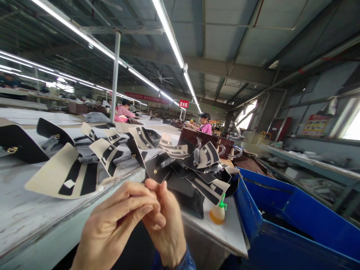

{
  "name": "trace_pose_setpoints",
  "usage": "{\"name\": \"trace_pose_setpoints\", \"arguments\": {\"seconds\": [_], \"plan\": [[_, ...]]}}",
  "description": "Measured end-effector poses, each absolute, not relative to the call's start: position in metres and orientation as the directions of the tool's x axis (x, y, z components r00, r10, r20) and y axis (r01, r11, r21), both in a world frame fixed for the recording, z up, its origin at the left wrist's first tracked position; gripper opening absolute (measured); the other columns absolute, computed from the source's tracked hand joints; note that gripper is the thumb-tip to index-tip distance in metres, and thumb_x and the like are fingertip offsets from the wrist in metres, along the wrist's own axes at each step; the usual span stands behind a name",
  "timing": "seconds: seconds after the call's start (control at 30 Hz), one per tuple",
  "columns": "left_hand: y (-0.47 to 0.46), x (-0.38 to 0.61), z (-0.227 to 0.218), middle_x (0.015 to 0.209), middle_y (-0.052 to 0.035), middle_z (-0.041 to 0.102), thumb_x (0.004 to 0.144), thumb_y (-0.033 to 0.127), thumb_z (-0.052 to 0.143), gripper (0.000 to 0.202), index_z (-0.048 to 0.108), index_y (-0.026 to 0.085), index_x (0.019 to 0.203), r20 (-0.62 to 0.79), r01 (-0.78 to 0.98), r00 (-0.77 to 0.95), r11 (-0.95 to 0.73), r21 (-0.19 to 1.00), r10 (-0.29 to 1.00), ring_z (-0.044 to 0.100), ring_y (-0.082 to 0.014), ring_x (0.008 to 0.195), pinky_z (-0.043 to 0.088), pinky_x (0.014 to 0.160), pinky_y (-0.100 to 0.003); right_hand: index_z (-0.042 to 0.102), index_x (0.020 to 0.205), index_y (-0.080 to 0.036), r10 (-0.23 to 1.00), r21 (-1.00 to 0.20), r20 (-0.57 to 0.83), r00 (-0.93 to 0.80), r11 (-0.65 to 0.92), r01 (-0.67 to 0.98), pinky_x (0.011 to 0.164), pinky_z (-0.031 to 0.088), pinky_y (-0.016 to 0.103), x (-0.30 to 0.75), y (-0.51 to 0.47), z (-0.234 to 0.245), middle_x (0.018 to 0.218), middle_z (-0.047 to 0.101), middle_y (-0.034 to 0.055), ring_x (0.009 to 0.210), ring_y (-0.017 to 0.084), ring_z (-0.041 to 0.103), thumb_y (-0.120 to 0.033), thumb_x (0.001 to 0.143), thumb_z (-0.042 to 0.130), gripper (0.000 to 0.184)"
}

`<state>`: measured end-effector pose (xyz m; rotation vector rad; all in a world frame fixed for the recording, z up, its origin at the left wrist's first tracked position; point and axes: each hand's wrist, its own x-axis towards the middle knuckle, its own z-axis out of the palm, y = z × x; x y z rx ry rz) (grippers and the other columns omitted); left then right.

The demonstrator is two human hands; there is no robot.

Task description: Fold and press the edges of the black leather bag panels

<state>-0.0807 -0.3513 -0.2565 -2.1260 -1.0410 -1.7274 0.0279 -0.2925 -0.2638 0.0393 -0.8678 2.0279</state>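
My left hand (pixel 118 215) and my right hand (pixel 165 219) meet in front of me, above the near edge of the worktable. Fingertips and thumbs are bent in and pressed together, and whatever may be between them is hidden. Just beyond lies a pile of curved black-and-cream leather-like panels (pixel 206 189), some with small gold-coloured metal fittings. A larger panel (pixel 53 174) rests cream side up on the table to the left. To the right of my right hand stands a small bottle (pixel 217 214) with amber liquid and a green nozzle.
A blue bin (pixel 292 240) adjoins the worktable (pixel 230 234) on the right. Dark brown pieces with clear loops (pixel 194 135) stand behind the pile. Two people in pink (pixel 206 127), (pixel 123 111) sit farther back. A metal post (pixel 116 75) rises behind the table.
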Motion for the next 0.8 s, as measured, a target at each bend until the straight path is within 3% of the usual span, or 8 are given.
{"name": "trace_pose_setpoints", "arguments": {"seconds": [0.1,0.23,0.3,0.4,0.6,0.8], "plan": [[-0.3528,-0.0839,-0.2582,0.105,-0.0003,0.069,0.098,0.011,0.056,0.020,0.066,0.025,0.108,0.940,0.676,0.105,-0.716,0.171,0.324,0.067,-0.0120,0.103,0.056,0.088,-0.020,0.082,0.092,-0.014,0.711,-0.529,0.309,-0.632,-0.424,-0.736,0.033,0.017,0.007,0.0307,-0.2891,-0.2628,0.048,0.045,-0.0118,0.037,-0.002,0.014,-0.048,0.073,0.092,0.040],[-0.3507,-0.0855,-0.2598,0.108,-0.0045,0.065,0.094,0.003,0.062,0.023,0.068,0.016,0.112,0.965,0.808,0.171,-0.588,-0.023,0.197,0.059,-0.0136,0.109,0.044,0.109,-0.031,0.082,0.094,-0.013,0.739,-0.519,0.283,-0.611,-0.417,-0.746,0.032,0.017,0.007,0.0294,-0.2865,-0.2652,0.053,0.052,-0.0097,0.038,-0.003,0.015,-0.048,0.070,0.094,0.044],[-0.3493,-0.0853,-0.2588,0.104,-0.0047,0.066,0.091,-0.003,0.063,0.027,0.069,0.014,0.110,0.971,0.847,0.179,-0.528,-0.068,0.161,0.059,-0.0148,0.106,0.042,0.111,-0.038,0.082,0.094,-0.013,0.771,-0.522,0.298,-0.563,-0.362,-0.772,0.033,0.017,0.008,0.0272,-0.2873,-0.2663,0.049,0.050,-0.0099,0.038,-0.002,0.017,-0.048,0.072,0.092,0.043],[-0.3476,-0.0844,-0.2555,0.096,-0.0035,0.068,0.090,-0.003,0.062,0.025,0.068,0.016,0.105,0.973,0.857,0.188,-0.507,-0.095,0.135,0.061,-0.0154,0.097,0.045,0.106,-0.040,0.083,0.095,-0.013,0.815,-0.540,0.310,-0.489,-0.273,-0.796,0.035,0.019,0.011,0.0243,-0.2897,-0.2665,0.049,0.053,-0.0075,0.037,-0.002,0.021,-0.050,0.075,0.090,0.043],[-0.3455,-0.0810,-0.2545,0.090,-0.0055,0.064,0.089,-0.003,0.063,0.018,0.064,0.014,0.095,0.983,0.852,0.134,-0.521,-0.050,0.124,0.059,-0.0145,0.091,0.044,0.104,-0.040,0.083,0.095,-0.014,0.872,-0.564,0.332,-0.359,-0.122,-0.817,0.037,0.023,0.013,0.0224,-0.2924,-0.2634,0.067,0.071,0.0012,0.037,-0.002,0.033,-0.052,0.076,0.089,0.042],[-0.3456,-0.0821,-0.2613,0.095,-0.0012,0.063,0.095,0.010,0.061,0.011,0.063,0.021,0.095,0.968,0.775,-0.007,-0.611,0.163,0.249,0.061,-0.0099,0.097,0.045,0.097,-0.021,0.083,0.099,-0.019,0.871,-0.600,0.428,-0.241,0.075,-0.797,0.038,0.025,0.012,0.0270,-0.2920,-0.2655,0.066,0.070,0.0011,0.039,0.000,0.039,-0.058,0.086,0.078,0.042]]}}
